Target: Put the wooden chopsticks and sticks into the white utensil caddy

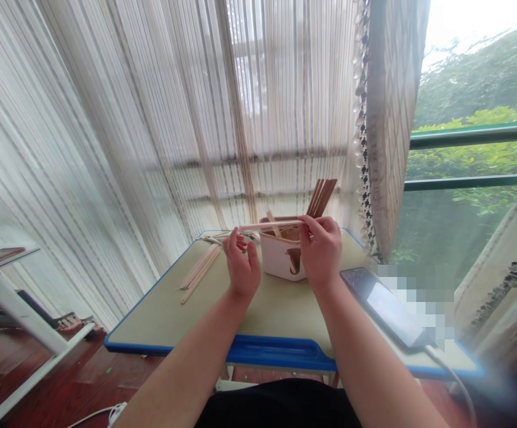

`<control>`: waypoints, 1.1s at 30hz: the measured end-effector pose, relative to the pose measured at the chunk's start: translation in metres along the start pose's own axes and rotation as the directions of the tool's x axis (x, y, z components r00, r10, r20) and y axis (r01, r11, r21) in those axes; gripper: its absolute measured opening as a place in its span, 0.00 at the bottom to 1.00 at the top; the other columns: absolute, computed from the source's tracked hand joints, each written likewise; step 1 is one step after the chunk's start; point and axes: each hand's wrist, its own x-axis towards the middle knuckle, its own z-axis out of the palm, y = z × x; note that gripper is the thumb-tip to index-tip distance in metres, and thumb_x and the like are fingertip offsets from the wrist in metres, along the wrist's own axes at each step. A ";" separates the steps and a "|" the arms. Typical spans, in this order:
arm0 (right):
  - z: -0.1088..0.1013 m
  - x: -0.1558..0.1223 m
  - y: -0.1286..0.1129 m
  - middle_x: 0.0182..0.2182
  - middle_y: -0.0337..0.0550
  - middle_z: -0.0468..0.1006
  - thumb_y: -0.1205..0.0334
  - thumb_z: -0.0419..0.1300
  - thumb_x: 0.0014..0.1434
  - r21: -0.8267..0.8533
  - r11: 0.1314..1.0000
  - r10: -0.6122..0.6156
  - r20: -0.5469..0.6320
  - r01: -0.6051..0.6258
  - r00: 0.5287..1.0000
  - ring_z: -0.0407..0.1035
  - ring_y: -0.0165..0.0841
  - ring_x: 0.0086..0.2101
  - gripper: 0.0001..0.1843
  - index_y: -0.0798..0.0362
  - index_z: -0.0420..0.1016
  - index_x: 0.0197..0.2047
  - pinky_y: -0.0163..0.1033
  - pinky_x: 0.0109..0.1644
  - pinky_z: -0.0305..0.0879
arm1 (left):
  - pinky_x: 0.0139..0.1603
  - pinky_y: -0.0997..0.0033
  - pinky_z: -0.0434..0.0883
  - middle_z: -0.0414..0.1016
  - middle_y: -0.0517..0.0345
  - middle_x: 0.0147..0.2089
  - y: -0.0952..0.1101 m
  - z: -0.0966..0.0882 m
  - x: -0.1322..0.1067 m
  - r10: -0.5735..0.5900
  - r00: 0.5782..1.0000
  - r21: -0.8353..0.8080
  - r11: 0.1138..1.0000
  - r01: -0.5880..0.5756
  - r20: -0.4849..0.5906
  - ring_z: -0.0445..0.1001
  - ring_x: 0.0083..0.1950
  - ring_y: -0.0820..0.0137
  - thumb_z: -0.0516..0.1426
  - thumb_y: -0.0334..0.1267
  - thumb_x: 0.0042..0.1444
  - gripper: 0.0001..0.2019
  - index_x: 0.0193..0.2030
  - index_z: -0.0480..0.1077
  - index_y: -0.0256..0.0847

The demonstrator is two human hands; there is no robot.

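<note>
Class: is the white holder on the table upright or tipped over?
Upright. The white holder stands on its base with its opening facing up, and brown chopsticks lean up out of it.

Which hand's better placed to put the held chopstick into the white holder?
Right, probably. The right hand pinches the chopstick just above the white holder. The left hand sits by the stick's free end, grip unclear, nearer the loose chopsticks on the table.

2 bare forearms (205,345); left hand (242,261), right hand (321,252) bare; black garment (280,404) over lap.
</note>
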 end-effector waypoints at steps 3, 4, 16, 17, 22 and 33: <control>0.003 0.002 0.003 0.32 0.44 0.71 0.59 0.53 0.59 0.062 0.998 -0.003 0.017 0.002 1.000 0.62 0.34 0.36 0.12 0.47 0.79 0.38 0.39 0.42 0.62 | 0.43 0.66 0.66 0.61 0.51 0.41 0.002 0.000 -0.001 0.041 0.997 -0.012 0.999 -0.041 0.070 0.63 0.41 0.69 0.48 0.38 0.60 0.18 0.56 0.56 0.37; 0.005 0.002 0.005 0.32 0.43 0.72 0.58 0.54 0.59 0.084 0.996 -0.005 0.029 0.003 1.000 0.62 0.33 0.36 0.12 0.48 0.79 0.38 0.39 0.43 0.61 | 0.43 0.66 0.66 0.62 0.51 0.41 0.002 -0.001 -0.001 0.049 0.995 -0.015 0.999 -0.048 0.084 0.64 0.41 0.69 0.48 0.39 0.60 0.17 0.55 0.57 0.37; 0.012 -0.004 0.000 0.29 0.39 0.78 0.59 0.55 0.55 -0.182 0.982 0.011 0.368 0.060 0.930 0.60 0.37 0.37 0.11 0.49 0.77 0.28 0.43 0.44 0.52 | 0.42 0.65 0.67 0.64 0.52 0.40 -0.004 0.003 -0.004 0.072 0.975 0.076 0.993 -0.089 0.208 0.65 0.41 0.68 0.49 0.34 0.58 0.10 0.47 0.60 0.39; 0.011 -0.004 -0.001 0.29 0.40 0.78 0.58 0.55 0.56 -0.203 0.977 0.010 0.377 0.072 0.926 0.59 0.38 0.37 0.11 0.49 0.77 0.28 0.44 0.44 0.51 | 0.43 0.65 0.67 0.64 0.52 0.40 -0.004 0.002 -0.004 0.074 0.971 0.081 0.992 -0.095 0.225 0.65 0.41 0.68 0.50 0.34 0.58 0.10 0.47 0.61 0.40; 0.012 -0.006 -0.002 0.32 0.42 0.77 0.53 0.47 0.61 -0.256 0.957 -0.021 0.399 0.134 0.917 0.59 0.40 0.40 0.20 0.50 0.76 0.28 0.47 0.47 0.48 | 0.45 0.63 0.66 0.65 0.52 0.40 -0.003 0.002 -0.005 0.084 0.960 0.078 0.991 -0.109 0.267 0.66 0.42 0.67 0.51 0.34 0.56 0.11 0.46 0.61 0.40; 0.013 -0.007 0.000 0.30 0.44 0.78 0.52 0.50 0.60 -0.269 0.957 0.000 0.385 0.112 0.923 0.61 0.39 0.40 0.19 0.51 0.78 0.28 0.45 0.47 0.49 | 0.45 0.63 0.66 0.66 0.52 0.39 -0.005 0.003 -0.006 0.083 0.939 0.093 0.988 -0.120 0.334 0.66 0.42 0.66 0.51 0.34 0.55 0.11 0.46 0.60 0.40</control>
